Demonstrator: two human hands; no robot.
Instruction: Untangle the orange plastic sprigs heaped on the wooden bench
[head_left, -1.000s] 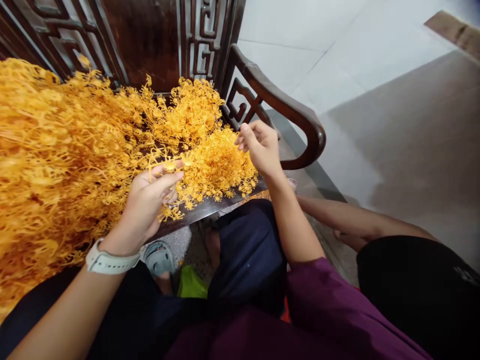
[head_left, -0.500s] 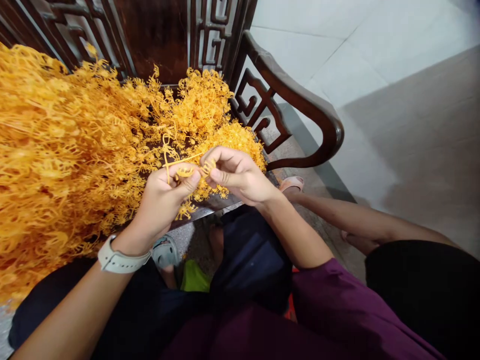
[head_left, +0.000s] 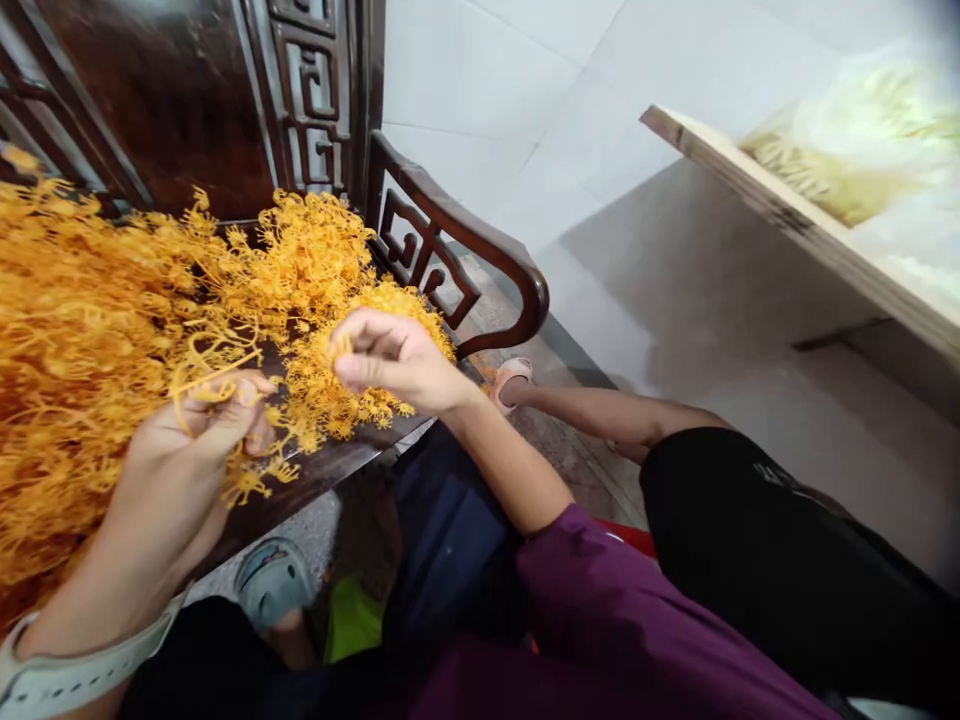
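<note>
Pinching an orange branching strand, the left hand sits over the heap on a dark wooden bench; the right hand's fingertips close on a wisp. Beyond, a plywood tray holds blurred pale strands.

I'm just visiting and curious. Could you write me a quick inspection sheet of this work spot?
Surface: dark wooden bench seat with a curved armrest.
Job's things: heap of orange branching strands on the seat.
Clutter: grey sandal and green item below the seat.
Hands: left hand pinches a few strands; right hand pinches a strand at the heap's edge.
Cables: nothing seen.
Surroundings: white tiles, wooden board, bare leg in a pink slipper.
</note>
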